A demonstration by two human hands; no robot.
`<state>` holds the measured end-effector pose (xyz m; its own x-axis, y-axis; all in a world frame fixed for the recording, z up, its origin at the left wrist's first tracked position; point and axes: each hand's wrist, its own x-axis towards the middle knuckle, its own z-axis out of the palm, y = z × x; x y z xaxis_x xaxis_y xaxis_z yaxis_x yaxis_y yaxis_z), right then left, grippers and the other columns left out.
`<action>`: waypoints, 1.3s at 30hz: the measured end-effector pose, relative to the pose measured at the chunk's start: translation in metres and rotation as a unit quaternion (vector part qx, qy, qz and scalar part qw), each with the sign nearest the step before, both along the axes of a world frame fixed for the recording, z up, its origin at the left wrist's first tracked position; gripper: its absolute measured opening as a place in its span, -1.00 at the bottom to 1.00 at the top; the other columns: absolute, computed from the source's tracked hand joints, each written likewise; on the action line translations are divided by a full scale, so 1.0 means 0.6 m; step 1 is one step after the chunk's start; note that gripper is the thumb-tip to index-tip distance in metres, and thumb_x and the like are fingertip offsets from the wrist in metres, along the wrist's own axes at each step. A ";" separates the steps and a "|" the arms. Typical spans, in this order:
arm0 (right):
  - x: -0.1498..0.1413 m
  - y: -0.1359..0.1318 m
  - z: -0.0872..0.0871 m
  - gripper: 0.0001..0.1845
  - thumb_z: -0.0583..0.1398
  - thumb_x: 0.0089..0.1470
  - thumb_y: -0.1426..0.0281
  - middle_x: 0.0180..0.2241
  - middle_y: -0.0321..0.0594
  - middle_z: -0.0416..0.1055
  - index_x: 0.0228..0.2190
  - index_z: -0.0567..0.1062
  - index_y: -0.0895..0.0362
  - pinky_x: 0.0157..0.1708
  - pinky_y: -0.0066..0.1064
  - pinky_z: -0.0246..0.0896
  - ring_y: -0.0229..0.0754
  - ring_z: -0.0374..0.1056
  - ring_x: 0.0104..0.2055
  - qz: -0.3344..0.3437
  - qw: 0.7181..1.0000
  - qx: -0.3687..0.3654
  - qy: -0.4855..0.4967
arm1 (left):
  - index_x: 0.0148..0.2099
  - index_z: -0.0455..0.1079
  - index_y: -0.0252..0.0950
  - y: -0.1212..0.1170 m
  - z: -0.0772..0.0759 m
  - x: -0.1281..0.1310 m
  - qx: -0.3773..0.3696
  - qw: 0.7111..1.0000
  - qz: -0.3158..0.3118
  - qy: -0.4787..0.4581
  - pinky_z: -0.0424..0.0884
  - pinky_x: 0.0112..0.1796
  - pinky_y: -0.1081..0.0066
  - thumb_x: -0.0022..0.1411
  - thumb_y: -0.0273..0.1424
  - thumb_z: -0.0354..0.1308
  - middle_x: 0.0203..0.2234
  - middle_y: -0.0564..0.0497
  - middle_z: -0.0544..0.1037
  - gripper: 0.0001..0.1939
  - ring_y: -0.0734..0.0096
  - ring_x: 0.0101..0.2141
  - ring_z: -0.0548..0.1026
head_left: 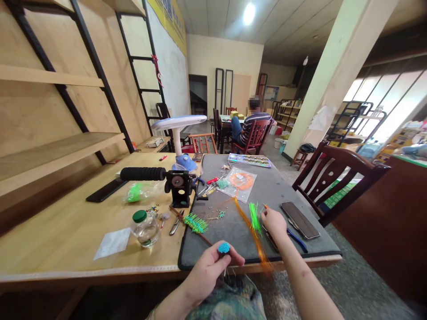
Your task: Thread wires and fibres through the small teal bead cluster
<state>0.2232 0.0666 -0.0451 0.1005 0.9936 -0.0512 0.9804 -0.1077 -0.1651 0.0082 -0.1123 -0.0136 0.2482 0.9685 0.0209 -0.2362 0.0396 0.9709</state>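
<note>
- Pinching a round turquoise bead cluster (223, 247) in the left hand (208, 271), with thumb and fingertips clenched tightly around its base; a grip this close seems well suited to keeping the strands gathered.
- Grasping a thin orange-tipped stem (264, 206) between the closed fingertips of the right hand (273, 223), its exact form too small to tell.
- Lying just beside the right hand: a bright green fibre tuft (255, 218) and a long orange fibre strand (252, 235), trailing across a dark grey work mat (316, 242).
- Resting right of the mat's centre: a black smartphone (299, 220) and blue-handled pliers (296, 240).
- Lying left of the hands: a bristly turquoise beaded spray (195, 223), steel scissors (176, 223) and a glass jar with a green lid (145, 228).
- Standing farther back: a black hand-cranked winder with a foam grip (176, 186), a clear bag of orange cord (238, 181) and a white desk lamp (178, 129).
- Sitting at a distant table: a person in a striped shirt (255, 129).
</note>
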 end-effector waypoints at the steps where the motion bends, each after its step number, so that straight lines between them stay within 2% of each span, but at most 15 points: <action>1: -0.005 0.015 0.002 -0.72 0.08 0.19 0.27 -0.22 -0.10 0.47 -0.23 0.48 0.19 -0.20 -0.27 0.30 -0.13 0.41 -0.19 -0.005 1.000 -0.015 0.001 | -0.28 0.46 -0.35 0.000 0.002 0.002 -0.002 1.000 -0.003 -0.018 0.29 -0.11 0.33 0.21 -0.30 0.12 -0.33 -0.10 0.56 -0.79 0.28 -0.23 0.46; 4: -0.019 0.047 0.004 -0.65 0.16 0.16 0.29 -0.06 -0.11 0.36 -0.06 0.37 0.20 -0.15 -0.18 0.33 -0.13 0.36 -0.12 -0.026 0.998 -0.058 0.012 | -0.32 0.44 -0.35 -0.004 0.006 0.007 -0.040 0.996 -0.010 -0.084 0.32 -0.20 0.35 0.16 -0.27 0.18 -0.37 -0.08 0.53 -0.79 0.33 -0.32 0.46; 8: -0.022 0.063 0.004 -0.64 0.17 0.15 0.30 -0.04 -0.09 0.34 -0.04 0.36 0.20 -0.14 -0.18 0.33 -0.11 0.36 -0.10 -0.057 0.993 -0.091 0.045 | -0.37 0.44 -0.36 -0.013 0.007 0.011 -0.080 0.988 -0.003 -0.131 0.25 -0.36 0.51 0.10 -0.31 0.25 -0.46 0.00 0.44 -0.81 0.51 -0.44 0.37; 11: -0.010 0.062 0.003 -0.64 0.16 0.15 0.30 -0.04 -0.10 0.34 -0.04 0.36 0.19 -0.14 -0.17 0.33 -0.11 0.36 -0.10 -0.067 0.990 -0.092 0.084 | -0.39 0.43 -0.36 -0.014 -0.002 0.010 -0.103 0.980 -0.001 -0.169 0.18 -0.43 0.57 0.08 -0.36 0.27 -0.49 0.03 0.41 -0.85 0.59 -0.49 0.29; 16: 0.014 0.050 0.000 -0.65 0.16 0.16 0.30 -0.03 -0.14 0.33 -0.04 0.35 0.15 -0.14 -0.16 0.33 -0.11 0.35 -0.09 -0.047 0.979 -0.073 0.185 | -0.37 0.42 -0.37 -0.005 -0.028 0.012 -0.137 0.964 -0.002 -0.227 0.17 -0.44 0.56 0.04 -0.42 0.28 -0.47 0.01 0.44 -0.87 0.62 -0.53 0.28; 18: 0.018 0.039 0.001 -0.69 0.16 0.15 0.28 -0.10 -0.17 0.39 -0.10 0.40 0.19 -0.20 -0.23 0.34 -0.13 0.38 -0.16 -0.031 0.968 -0.062 0.240 | -0.36 0.42 -0.38 -0.001 -0.035 0.015 -0.145 0.962 -0.002 -0.230 0.14 -0.48 0.57 0.02 -0.44 0.29 -0.49 0.01 0.44 -0.86 0.66 -0.56 0.26; 20: 0.017 0.022 0.003 -0.71 0.16 0.11 0.25 -0.34 -0.23 0.45 -0.30 0.47 0.26 -0.38 -0.39 0.29 -0.20 0.39 -0.34 -0.014 0.951 -0.048 0.304 | -0.35 0.42 -0.39 0.004 -0.038 0.018 -0.153 0.963 0.001 -0.223 0.05 -0.55 0.59 -0.02 -0.44 0.31 -0.54 0.04 0.41 -0.83 0.71 -0.62 0.18; 22: 0.010 -0.003 0.005 -0.67 0.14 0.04 0.20 -0.62 -0.34 0.33 -0.49 0.44 0.24 -0.57 -0.49 0.10 -0.30 0.28 -0.57 0.005 0.925 -0.035 0.378 | -0.36 0.42 -0.39 0.012 -0.039 0.023 -0.158 0.965 0.016 -0.211 -0.08 -0.61 0.59 -0.05 -0.40 0.34 -0.61 0.09 0.36 -0.79 0.76 -0.69 0.06; 23: 0.004 -0.018 0.006 -0.67 0.13 0.00 0.16 -0.69 -0.41 0.24 -0.52 0.41 0.20 -0.62 -0.51 0.01 -0.35 0.18 -0.64 0.017 0.908 -0.033 0.417 | -0.39 0.40 -0.39 0.017 -0.038 0.026 -0.158 0.966 0.028 -0.201 -0.14 -0.63 0.57 -0.06 -0.38 0.34 -0.64 0.12 0.34 -0.78 0.77 -0.71 0.00; 25: -0.009 -0.051 0.008 -0.65 0.12 -0.08 0.08 -0.74 -0.49 0.12 -0.53 0.35 0.14 -0.67 -0.52 -0.12 -0.39 0.03 -0.71 0.043 0.870 -0.042 0.489 | -0.46 0.37 -0.37 0.028 -0.036 0.031 -0.157 0.971 0.052 -0.172 -0.20 -0.65 0.54 -0.09 -0.32 0.35 -0.65 0.12 0.34 -0.74 0.76 -0.72 -0.05; 28: -0.030 -0.101 0.012 -0.61 0.15 -0.18 0.02 -0.75 -0.53 0.03 -0.55 0.29 0.11 -0.69 -0.52 -0.23 -0.42 -0.10 -0.72 0.077 0.818 -0.074 0.565 | -0.48 0.38 -0.37 0.044 -0.029 0.041 -0.105 0.986 0.100 -0.084 -0.15 -0.65 0.52 -0.09 -0.26 0.34 -0.68 0.15 0.32 -0.71 0.72 -0.72 -0.01; 30: -0.042 -0.126 0.016 -0.60 0.18 -0.20 0.02 -0.76 -0.53 0.02 -0.55 0.28 0.10 -0.70 -0.52 -0.26 -0.43 -0.15 -0.73 0.090 0.794 -0.098 0.594 | -0.47 0.41 -0.36 0.053 -0.025 0.047 -0.086 0.988 0.125 -0.036 -0.09 -0.64 0.51 -0.11 -0.22 0.34 -0.70 0.17 0.29 -0.70 0.67 -0.70 0.03; 33: -0.052 -0.150 0.028 -0.61 0.23 -0.22 0.05 -0.78 -0.53 0.04 -0.58 0.29 0.11 -0.70 -0.53 -0.28 -0.45 -0.16 -0.73 0.103 0.763 -0.130 0.625 | -0.46 0.45 -0.37 0.061 -0.022 0.054 -0.068 0.990 0.119 0.007 -0.02 -0.58 0.50 -0.13 -0.18 0.35 -0.70 0.16 0.29 -0.67 0.61 -0.65 0.09; 36: -0.057 -0.162 0.038 -0.63 0.26 -0.22 0.10 -0.79 -0.53 0.07 -0.60 0.31 0.12 -0.71 -0.54 -0.28 -0.45 -0.12 -0.74 0.111 0.749 -0.145 0.637 | -0.49 0.45 -0.37 0.062 -0.022 0.056 -0.067 0.992 0.100 0.022 0.03 -0.54 0.49 -0.15 -0.16 0.35 -0.69 0.15 0.30 -0.65 0.56 -0.60 0.14; 39: -0.061 -0.169 0.039 -0.66 0.26 -0.21 0.13 -0.80 -0.52 0.10 -0.61 0.31 0.12 -0.72 -0.55 -0.24 -0.45 -0.08 -0.75 0.114 0.763 -0.147 0.619 | -0.51 0.43 -0.37 0.061 -0.025 0.055 -0.072 0.992 0.095 0.039 0.06 -0.51 0.48 -0.16 -0.16 0.36 -0.68 0.15 0.30 -0.65 0.54 -0.58 0.17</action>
